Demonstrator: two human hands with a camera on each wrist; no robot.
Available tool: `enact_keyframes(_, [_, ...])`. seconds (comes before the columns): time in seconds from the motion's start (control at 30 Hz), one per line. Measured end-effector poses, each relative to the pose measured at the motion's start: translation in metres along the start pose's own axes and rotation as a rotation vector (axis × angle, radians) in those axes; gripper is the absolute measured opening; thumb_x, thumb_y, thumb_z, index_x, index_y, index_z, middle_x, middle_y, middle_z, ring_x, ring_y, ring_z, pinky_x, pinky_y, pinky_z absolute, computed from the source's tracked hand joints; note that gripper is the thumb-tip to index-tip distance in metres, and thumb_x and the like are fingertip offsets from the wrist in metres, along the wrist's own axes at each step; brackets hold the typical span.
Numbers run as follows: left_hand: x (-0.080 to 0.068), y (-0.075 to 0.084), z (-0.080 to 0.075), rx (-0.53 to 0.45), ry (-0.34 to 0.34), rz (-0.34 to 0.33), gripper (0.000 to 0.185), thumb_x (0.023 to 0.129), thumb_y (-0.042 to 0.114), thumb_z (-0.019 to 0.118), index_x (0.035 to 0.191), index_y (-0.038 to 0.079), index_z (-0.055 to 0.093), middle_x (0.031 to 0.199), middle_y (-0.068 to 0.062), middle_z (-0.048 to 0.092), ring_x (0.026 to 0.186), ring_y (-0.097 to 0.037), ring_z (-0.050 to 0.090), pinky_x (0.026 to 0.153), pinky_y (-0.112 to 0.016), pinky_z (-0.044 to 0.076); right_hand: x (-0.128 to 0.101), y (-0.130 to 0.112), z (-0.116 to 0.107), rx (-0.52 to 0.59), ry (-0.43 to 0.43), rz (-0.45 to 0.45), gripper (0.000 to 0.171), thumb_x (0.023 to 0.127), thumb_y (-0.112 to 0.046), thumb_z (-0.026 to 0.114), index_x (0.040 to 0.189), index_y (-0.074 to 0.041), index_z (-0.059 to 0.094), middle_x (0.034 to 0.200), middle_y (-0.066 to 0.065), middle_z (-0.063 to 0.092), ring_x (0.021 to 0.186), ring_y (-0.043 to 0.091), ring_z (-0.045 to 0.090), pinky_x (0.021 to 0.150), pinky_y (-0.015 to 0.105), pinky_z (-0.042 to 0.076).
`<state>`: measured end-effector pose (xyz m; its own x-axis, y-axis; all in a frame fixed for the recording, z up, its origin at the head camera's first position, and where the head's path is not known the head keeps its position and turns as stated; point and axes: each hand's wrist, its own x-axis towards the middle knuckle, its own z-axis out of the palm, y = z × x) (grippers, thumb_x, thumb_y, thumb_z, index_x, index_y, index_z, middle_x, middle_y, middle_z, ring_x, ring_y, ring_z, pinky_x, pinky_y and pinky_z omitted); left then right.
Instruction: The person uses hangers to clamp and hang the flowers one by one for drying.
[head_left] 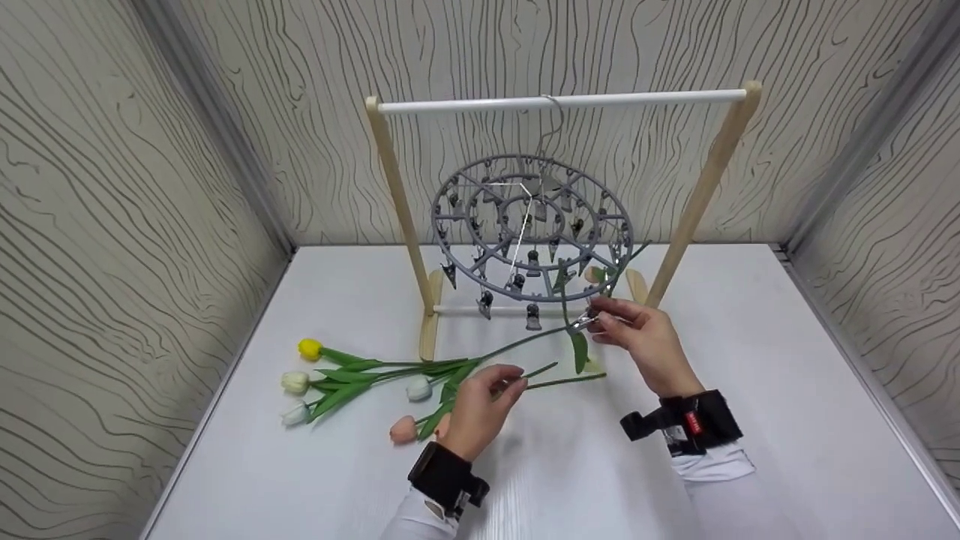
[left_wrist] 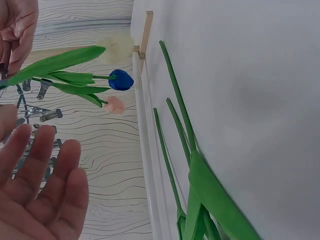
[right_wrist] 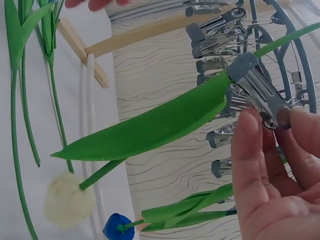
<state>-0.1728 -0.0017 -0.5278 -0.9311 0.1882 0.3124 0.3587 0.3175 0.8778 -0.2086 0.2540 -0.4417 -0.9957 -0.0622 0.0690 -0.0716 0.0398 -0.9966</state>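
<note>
My right hand (head_left: pixel 649 349) pinches a metal clip (right_wrist: pixel 257 87) with grey tips between thumb and fingers, at the near right edge of a round grey hanger (head_left: pixel 532 298). The clip's tips sit on the stem of a pale yellow tulip (right_wrist: pixel 67 200), which hangs bloom down with a long green leaf (right_wrist: pixel 145 125). Close beside it hang a blue tulip (left_wrist: pixel 121 80) and a peach tulip (left_wrist: pixel 115 105). Lower and to the left, my left hand (head_left: pixel 484 409) hovers over stems with relaxed fingers (left_wrist: pixel 67 175) and nothing between them.
A wooden stand (head_left: pixel 397 195) with a white top rod (head_left: pixel 465 106) carries the hanger with its many dangling clips. On the white table (head_left: pixel 262 487) lie a yellow tulip (head_left: pixel 310 349), a cream tulip (head_left: pixel 295 383), pale blue tulips and a peach tulip (head_left: pixel 403 430), stems pointing right.
</note>
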Motion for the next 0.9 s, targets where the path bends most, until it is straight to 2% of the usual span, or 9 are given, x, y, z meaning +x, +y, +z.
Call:
enact_keyframes(0.17, [-0.009,-0.002,-0.010,0.005,-0.006,-0.035,0.018,0.099,0.022,0.070,0.114,0.012,0.074,0.101,0.001,0.074,0.089,-0.010,0.066,0.080,-0.027,0.056,0.007,-0.003,-0.005,-0.027,0.004,0.005,0.038,0.103,-0.002,0.058,0.137,0.013,0.055,0.112,0.005,0.074,0.096,0.014,0.072,0.085,0.029,0.059])
enact_keyframes(0.57, [-0.023,-0.007,-0.020,-0.016,0.027,-0.061,0.019,0.099,0.021,0.070,0.115,0.010,0.073,0.101,0.000,0.073,0.090,-0.012,0.066,0.081,-0.027,0.054,0.009,-0.001,-0.011,-0.104,0.044,0.009,0.038,0.104,-0.004,0.056,0.140,0.009,0.054,0.132,0.027,0.060,0.099,0.014,0.072,0.086,0.026,0.059])
enact_keyframes(0.7, [-0.027,-0.007,-0.024,-0.013,0.037,-0.066,0.019,0.099,0.021,0.070,0.115,0.011,0.073,0.100,0.000,0.073,0.090,-0.013,0.067,0.080,-0.027,0.054,0.007,0.004,-0.010,-0.122,0.080,0.000,0.037,0.103,-0.001,0.056,0.139,0.010,0.054,0.133,0.029,0.059,0.098,0.012,0.071,0.086,0.024,0.058])
enact_keyframes(0.9, [-0.030,-0.006,-0.033,-0.019,0.052,-0.084,0.022,0.099,0.022,0.071,0.117,0.009,0.073,0.101,0.000,0.073,0.090,-0.014,0.067,0.080,-0.027,0.055,-0.002,0.009,-0.010,-0.128,0.186,0.014,0.035,0.103,0.000,0.055,0.137,0.009,0.057,0.131,0.024,0.063,0.094,0.005,0.071,0.086,0.021,0.057])
